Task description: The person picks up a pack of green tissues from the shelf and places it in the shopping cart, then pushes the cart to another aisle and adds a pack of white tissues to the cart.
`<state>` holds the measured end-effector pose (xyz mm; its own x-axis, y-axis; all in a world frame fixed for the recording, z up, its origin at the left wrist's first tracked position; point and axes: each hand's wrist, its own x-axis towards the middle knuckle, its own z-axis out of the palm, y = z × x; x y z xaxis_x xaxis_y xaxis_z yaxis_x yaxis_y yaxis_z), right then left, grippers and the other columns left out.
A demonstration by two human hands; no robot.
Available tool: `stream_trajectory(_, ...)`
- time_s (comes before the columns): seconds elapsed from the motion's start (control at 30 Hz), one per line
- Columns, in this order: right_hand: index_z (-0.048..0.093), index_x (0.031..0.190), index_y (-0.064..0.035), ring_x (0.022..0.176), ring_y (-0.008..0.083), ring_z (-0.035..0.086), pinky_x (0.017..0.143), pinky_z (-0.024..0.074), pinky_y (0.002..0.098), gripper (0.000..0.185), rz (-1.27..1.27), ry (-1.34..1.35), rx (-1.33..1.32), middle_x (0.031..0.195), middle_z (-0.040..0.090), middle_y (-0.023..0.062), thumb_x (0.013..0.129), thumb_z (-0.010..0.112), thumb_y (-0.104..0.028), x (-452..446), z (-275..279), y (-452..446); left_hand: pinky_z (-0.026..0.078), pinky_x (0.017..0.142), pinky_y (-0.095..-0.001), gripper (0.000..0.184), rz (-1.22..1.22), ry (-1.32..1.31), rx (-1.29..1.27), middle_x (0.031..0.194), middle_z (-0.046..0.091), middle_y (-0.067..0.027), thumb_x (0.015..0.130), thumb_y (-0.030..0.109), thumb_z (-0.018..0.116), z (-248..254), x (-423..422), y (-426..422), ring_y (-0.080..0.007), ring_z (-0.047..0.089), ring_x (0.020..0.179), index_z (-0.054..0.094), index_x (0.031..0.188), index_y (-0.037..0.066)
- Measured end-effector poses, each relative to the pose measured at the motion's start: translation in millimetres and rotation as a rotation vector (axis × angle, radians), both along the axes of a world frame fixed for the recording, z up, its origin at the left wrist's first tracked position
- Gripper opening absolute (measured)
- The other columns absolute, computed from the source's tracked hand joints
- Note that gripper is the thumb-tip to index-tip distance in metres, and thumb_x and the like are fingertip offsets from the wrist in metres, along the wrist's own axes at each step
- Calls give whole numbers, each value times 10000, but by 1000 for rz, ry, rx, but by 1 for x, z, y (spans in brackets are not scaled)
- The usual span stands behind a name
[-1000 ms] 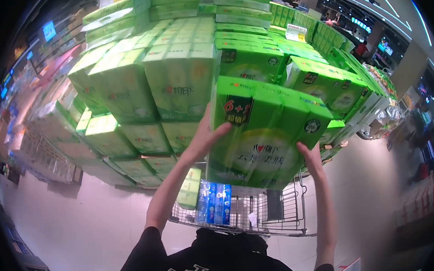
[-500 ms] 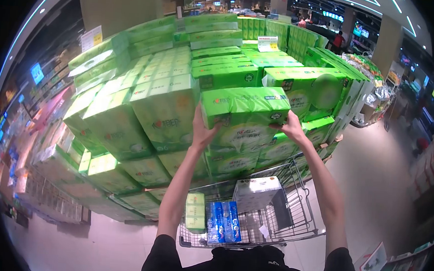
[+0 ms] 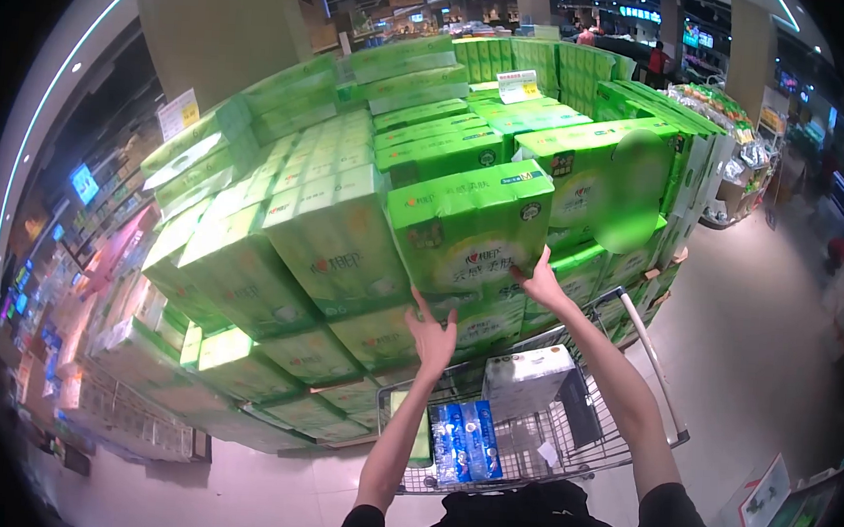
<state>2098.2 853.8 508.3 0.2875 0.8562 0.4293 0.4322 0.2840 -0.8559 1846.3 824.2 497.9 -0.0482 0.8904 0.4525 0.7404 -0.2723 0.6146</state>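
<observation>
A green plastic-wrapped tissue pack (image 3: 468,223) stands at the front of the stacked display, its printed front facing me. My left hand (image 3: 432,338) is below its lower left part, fingers spread, holding nothing. By the pack's lower right edge is my right hand (image 3: 544,285), thumb and fingers apart; whether it touches the wrap I cannot tell. Paler green tissue packs (image 3: 332,229) stand close on the left, and another bright green pack (image 3: 582,181) is to the right.
A wire shopping cart (image 3: 579,457) stands below my arms. It holds a blue-wrapped pack (image 3: 464,440), a white box (image 3: 529,374) and a pale green pack (image 3: 421,447) partly behind my left forearm. Price signs (image 3: 518,87) top the display; a pillar (image 3: 219,29) rises behind.
The tissue pack was gripped between both hands and tilted; now it stands more upright on the stack. Both hands have let go and moved down, the left one furthest. The view has shifted slightly.
</observation>
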Motion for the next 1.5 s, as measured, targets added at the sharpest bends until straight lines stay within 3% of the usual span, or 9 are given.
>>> stream_trajectory(0.07, 16, 1471, -92, 1230, 476, 437, 1047, 367, 493, 992, -35, 24, -41, 1298, 455, 344, 819, 724, -335, -6, -2, 6, 325, 1072, -512, 983, -68, -73, -205, 1387, 212, -437, 898, 402, 591, 10, -4, 4, -573, 370, 1234, -126, 1525, 158)
stream_trajectory(0.2, -5, 1480, -104, 1277, 454, 343, 1092, 302, 500, 1071, -82, 150, -187, 1376, 326, 335, 778, 745, -410, -18, 14, 1, 263, 1123, -400, 1025, -413, -413, -307, 1534, 109, -330, 933, 461, 551, 16, -7, 24, -428, 276, 1394, -228, 1484, 89)
stream_trajectory(0.27, -6, 1483, -106, 1276, 451, 351, 1088, 313, 489, 1102, -108, 182, -203, 1383, 305, 327, 757, 753, -439, -27, 20, 3, 247, 1127, -345, 1017, -323, -478, -331, 1560, 121, -260, 940, 444, 553, 14, 1, 36, -344, 282, 1407, -205, 1485, 44)
stream_trajectory(1.07, -50, 1503, 23, 1415, 361, 238, 1144, 252, 417, 1317, -82, 185, -271, 1518, 189, 273, 692, 713, -679, -28, 26, 41, 307, 1098, -408, 1015, -286, -506, -93, 1443, 345, -315, 873, 474, 642, 0, 11, 86, -371, 379, 1341, 15, 1504, -16)
stream_trajectory(1.2, 5, 1524, -29, 1235, 321, 507, 1015, 431, 378, 1149, -12, 195, -120, 1472, 266, 258, 784, 731, -525, -23, -16, 14, 425, 996, -345, 982, -505, -590, -290, 1425, 401, -253, 937, 319, 626, 29, -16, 25, -289, 511, 1228, -136, 1518, 108)
stream_trajectory(1.23, 98, 1514, -13, 1235, 326, 490, 955, 470, 350, 972, -16, 113, -53, 1495, 249, 214, 849, 712, -367, -23, -29, -8, 438, 978, -328, 905, -612, -600, -255, 1421, 426, -220, 953, 278, 606, 15, -30, 17, -259, 542, 1192, -69, 1533, 110)
stream_trajectory(1.33, 410, 1388, -66, 1135, 282, 560, 928, 476, 355, 597, 49, 12, 9, 1415, 363, 149, 883, 675, -242, -22, -90, -84, 454, 940, -289, 586, -675, -772, -313, 1269, 576, -152, 965, 222, 588, -26, -77, -42, -204, 615, 1073, 328, 1457, 36)
stream_trajectory(1.43, 571, 1210, -43, 1027, 290, 605, 894, 489, 360, 390, 142, -125, -211, 1173, 580, 160, 853, 678, -159, -19, -195, -159, 479, 896, -316, 406, -210, -541, -367, 1134, 634, -145, 964, 177, 562, -135, -129, -85, -196, 626, 1030, 489, 1336, 34)
stream_trajectory(1.5, 601, 1185, -40, 1005, 300, 611, 888, 489, 377, 431, 233, -145, -429, 1107, 620, 162, 844, 692, -287, -25, -278, -209, 409, 997, -411, 534, -11, -186, -270, 1311, 481, -244, 881, 188, 653, -204, -163, -120, -322, 492, 1206, 462, 1357, 37)
